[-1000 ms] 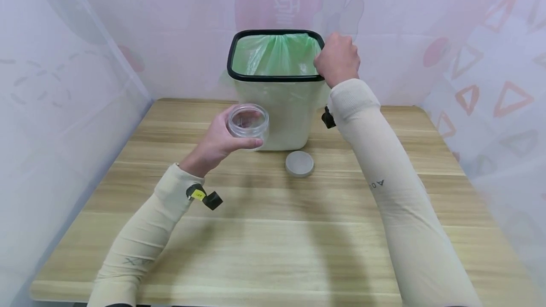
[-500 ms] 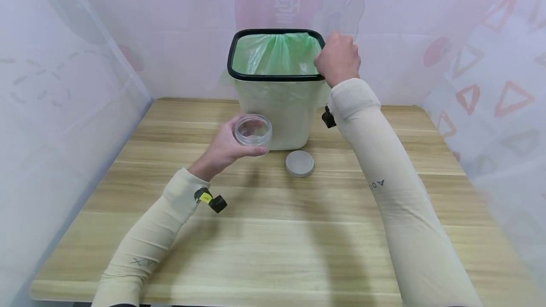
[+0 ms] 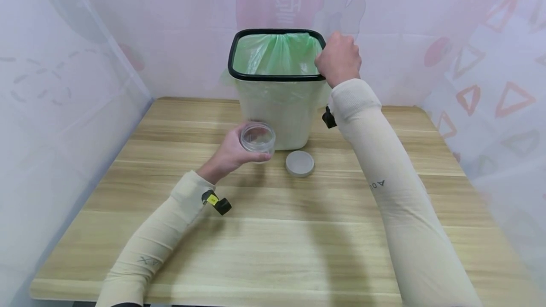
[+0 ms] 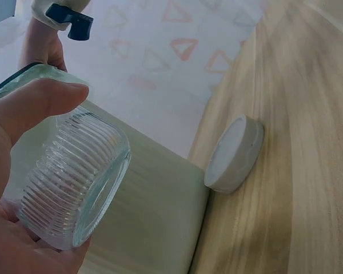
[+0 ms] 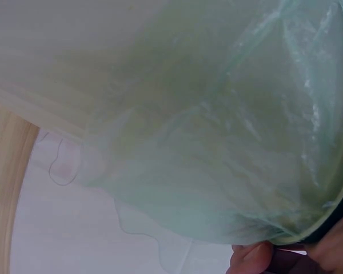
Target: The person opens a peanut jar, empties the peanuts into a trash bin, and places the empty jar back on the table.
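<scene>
My left hand [image 3: 232,155] grips a clear, ribbed jar [image 4: 74,177] without its lid, thumb on the near side and fingers round the far side. The jar is raised above the table, in front of the white trash can [image 3: 281,112]. With my right hand [image 3: 340,58] I hold the can's black rim [image 3: 277,78] at its right side; the fingertips show under the rim in the right wrist view. A green plastic bag [image 3: 277,53] lines the can and hangs over its outside. The round grey lid [image 3: 299,163] lies on the table near the can's foot, right of the jar.
The wooden table [image 3: 273,245] carries the can at its back edge. Printed fabric walls [image 3: 183,22] stand close behind and on both sides. Each wrist wears a small black camera [image 3: 222,205].
My left hand has brought the jar lower and a little to the right, towards the lid. The right hand stays on the can's rim.
</scene>
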`<state>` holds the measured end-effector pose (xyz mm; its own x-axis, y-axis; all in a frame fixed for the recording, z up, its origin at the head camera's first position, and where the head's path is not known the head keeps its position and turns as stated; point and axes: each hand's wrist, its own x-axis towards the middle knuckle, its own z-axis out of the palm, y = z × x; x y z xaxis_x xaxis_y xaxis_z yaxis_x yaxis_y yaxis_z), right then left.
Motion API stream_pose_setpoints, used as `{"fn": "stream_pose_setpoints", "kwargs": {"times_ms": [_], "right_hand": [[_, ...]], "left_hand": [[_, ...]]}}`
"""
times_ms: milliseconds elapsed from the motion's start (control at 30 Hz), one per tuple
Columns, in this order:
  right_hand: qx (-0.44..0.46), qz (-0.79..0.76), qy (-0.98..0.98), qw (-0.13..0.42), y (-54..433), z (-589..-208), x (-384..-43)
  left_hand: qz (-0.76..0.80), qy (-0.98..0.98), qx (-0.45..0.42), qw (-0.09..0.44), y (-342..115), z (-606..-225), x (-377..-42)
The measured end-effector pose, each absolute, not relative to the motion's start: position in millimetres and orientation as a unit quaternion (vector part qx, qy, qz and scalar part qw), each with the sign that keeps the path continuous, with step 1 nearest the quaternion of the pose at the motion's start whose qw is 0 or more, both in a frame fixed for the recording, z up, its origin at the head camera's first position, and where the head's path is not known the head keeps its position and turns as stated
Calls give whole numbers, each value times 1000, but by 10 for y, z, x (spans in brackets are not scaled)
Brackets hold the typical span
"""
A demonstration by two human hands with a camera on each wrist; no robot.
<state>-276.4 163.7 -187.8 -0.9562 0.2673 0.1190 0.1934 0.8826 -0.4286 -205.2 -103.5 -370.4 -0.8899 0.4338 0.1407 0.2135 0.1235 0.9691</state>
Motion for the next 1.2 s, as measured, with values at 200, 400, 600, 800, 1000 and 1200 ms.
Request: {"fn": "stream_pose_setpoints", "kwargs": {"times_ms": [200,400,600,800,1000,1200], "right_hand": [[-119,210,-966,89,1639,-1889,-2763],[-117,208,-967,95,1635,-1889,-2751],[-118,207,-966,100,1624,-1880,-2741],[-118,208,-966,98,1619,-1882,-2739],[-118,205,-967,96,1619,-1882,-2735],[-119,207,-966,94,1625,-1875,-2737]], "left_hand": [[621,746,219,94,-1001,-3819,-2081],[618,748,216,108,-983,-3908,-2099],[619,746,214,122,-963,-3964,-2090],[623,743,206,135,-949,-4036,-2084],[610,754,203,133,-923,-4124,-2099],[607,757,198,140,-897,-4199,-2105]]}}
